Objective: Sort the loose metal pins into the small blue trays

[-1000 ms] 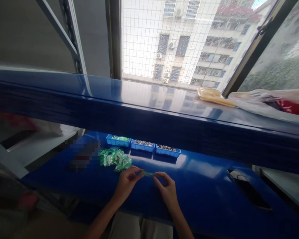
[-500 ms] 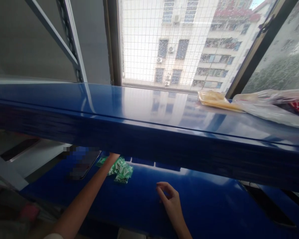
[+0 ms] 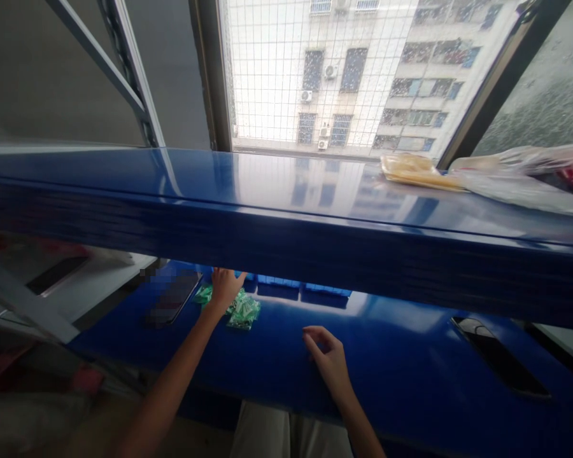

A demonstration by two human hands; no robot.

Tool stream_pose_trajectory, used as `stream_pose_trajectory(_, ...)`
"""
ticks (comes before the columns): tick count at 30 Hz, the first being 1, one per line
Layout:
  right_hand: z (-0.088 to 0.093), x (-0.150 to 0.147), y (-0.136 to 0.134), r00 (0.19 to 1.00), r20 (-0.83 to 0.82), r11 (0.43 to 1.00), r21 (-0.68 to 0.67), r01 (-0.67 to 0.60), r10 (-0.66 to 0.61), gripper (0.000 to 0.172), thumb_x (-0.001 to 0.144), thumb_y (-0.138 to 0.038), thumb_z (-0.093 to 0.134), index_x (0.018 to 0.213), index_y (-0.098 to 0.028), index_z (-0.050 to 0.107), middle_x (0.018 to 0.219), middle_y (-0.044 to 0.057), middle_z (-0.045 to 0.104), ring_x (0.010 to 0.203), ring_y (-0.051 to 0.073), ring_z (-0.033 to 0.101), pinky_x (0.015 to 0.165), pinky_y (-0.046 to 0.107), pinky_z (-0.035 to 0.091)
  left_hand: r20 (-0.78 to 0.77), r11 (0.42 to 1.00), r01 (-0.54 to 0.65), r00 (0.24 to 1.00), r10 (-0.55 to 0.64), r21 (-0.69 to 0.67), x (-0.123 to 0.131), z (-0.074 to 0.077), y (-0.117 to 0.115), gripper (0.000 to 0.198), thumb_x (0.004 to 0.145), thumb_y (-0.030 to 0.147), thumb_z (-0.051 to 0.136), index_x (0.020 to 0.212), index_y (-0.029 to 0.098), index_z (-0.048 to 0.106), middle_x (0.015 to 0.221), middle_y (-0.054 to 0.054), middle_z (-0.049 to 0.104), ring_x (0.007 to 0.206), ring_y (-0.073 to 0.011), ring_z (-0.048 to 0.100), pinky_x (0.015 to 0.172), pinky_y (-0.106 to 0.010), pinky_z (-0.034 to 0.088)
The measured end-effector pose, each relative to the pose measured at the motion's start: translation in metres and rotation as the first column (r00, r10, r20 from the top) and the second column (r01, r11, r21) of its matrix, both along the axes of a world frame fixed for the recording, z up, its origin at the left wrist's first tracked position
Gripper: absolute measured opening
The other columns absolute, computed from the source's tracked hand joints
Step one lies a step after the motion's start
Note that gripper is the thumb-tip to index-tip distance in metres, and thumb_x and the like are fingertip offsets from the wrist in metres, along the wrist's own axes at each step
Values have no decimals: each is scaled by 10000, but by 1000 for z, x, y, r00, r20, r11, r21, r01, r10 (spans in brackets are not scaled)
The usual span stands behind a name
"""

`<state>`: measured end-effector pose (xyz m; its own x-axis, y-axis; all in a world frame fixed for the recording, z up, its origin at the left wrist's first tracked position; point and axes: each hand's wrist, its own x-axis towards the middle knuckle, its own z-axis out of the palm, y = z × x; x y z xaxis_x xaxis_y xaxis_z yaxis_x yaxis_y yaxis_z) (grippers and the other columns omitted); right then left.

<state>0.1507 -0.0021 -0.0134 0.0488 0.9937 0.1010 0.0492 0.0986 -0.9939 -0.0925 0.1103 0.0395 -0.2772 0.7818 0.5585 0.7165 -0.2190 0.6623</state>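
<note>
The shelf (image 3: 267, 232) partly blocks the bins (image 3: 279, 280) and left hand (image 3: 225, 289), its fingers' state indeterminable. Right hand (image 3: 332, 361) has curled fingers, pinch unconfirmed; phone (image 3: 501, 357) lies rightward.

1. On the table (image 3: 277, 366), the packets (image 3: 244, 312) lie at the left of the right hand (image 3: 328, 357).
2. Farther back than the packets, the trays (image 3: 279, 280) stand in one row, below the shelf (image 3: 286, 238).
3. Well to the right lies a phone (image 3: 501, 357).
</note>
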Motion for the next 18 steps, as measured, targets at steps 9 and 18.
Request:
stream_pose_trajectory(9, -4, 1, 0, 996, 74, 998, 17, -57, 55, 276, 702, -416, 600, 810, -168, 652, 688, 44, 618, 594, 168, 556, 447, 230, 432, -403, 956, 95, 892, -206, -278, 8, -54, -78, 500, 734, 463, 520, 1177, 231, 510, 1287, -130, 442, 1198, -325, 360, 948, -514, 275)
stream_pose_trajectory(18, -3, 1, 0, 971, 230, 991, 96, -95, 71, 219, 743, -361, 559, 801, -179, 665, 688, 32, 631, 578, 152, 538, 511, 243, 408, -359, 967, 165, 905, -226, -194, 12, -61, -89, 371, 850, 268, 367, 1202, 258, 483, 1228, -73, 519, 1166, -248, 429, 928, -418, 344)
